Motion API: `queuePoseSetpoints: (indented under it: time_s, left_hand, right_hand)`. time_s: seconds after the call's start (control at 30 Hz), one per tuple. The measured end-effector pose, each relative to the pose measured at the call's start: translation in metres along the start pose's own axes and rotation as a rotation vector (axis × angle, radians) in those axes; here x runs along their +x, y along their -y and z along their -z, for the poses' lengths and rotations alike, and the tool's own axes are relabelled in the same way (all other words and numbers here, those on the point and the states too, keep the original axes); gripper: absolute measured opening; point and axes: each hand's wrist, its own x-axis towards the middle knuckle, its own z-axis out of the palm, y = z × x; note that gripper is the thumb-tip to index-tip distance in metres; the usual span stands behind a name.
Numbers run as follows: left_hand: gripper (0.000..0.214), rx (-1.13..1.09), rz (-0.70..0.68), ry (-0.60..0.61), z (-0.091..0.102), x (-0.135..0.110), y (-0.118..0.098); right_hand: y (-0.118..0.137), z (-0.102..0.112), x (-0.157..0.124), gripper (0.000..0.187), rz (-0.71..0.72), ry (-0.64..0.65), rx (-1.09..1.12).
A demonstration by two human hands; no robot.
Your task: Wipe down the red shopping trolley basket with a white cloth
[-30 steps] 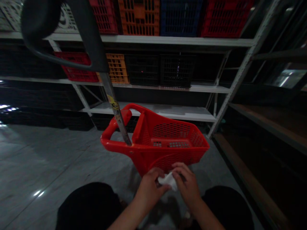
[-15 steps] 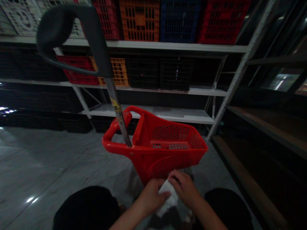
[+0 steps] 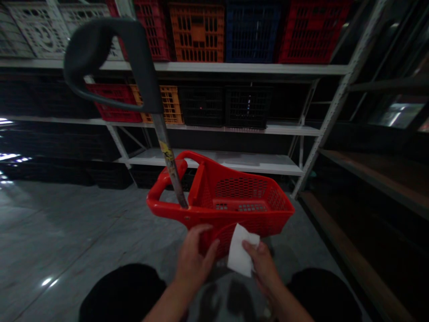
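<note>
A white paper tissue [image 3: 240, 251], flat and folded-looking, is pinched between the thumb and fingers of my right hand [image 3: 263, 264]. My left hand [image 3: 195, 255] is open, its thumb and fingers apart, with nothing in it. It is close to the near side of a red plastic shopping basket trolley [image 3: 268, 216]; whether the fingertips touch the plastic I cannot tell. From the trolley's left end a metal pole rises to a dark grey loop handle [image 3: 147, 71]. The basket has mesh-like walls and nothing shows inside it.
Behind the trolley stands a white metal shelf rack [image 3: 281, 129] with red, orange [image 3: 197, 33], blue [image 3: 253, 33] and black crates. Brown-edged shelving [image 3: 372, 179] runs along the right. My dark-clothed knees flank my hands above the grey floor [image 3: 100, 223].
My hands have parted. The left one has let go of the tissue and moved up-left to the basket's side; the right one now holds the tissue alone, more spread out.
</note>
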Motion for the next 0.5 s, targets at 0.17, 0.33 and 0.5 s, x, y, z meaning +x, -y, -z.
queuePoseSetpoints:
  time_s: [0.17, 0.33, 0.5]
  left_hand:
    - [0.050, 0.432, -0.205, -0.419, 0.043, 0.059, 0.026]
    - [0.032, 0.841, -0.071, -0.199, 0.037, 0.094, 0.033]
    - [0.040, 0.913, -0.092, -0.166, 0.028, 0.112, 0.043]
  right_hand:
    - [0.045, 0.021, 0.036, 0.021, 0.384, -0.106, -0.410]
    - [0.079, 0.010, 0.063, 0.048, 0.890, 0.025, -0.932]
    - [0.061, -0.023, 0.096, 0.057, 1.071, 0.164, -1.446]
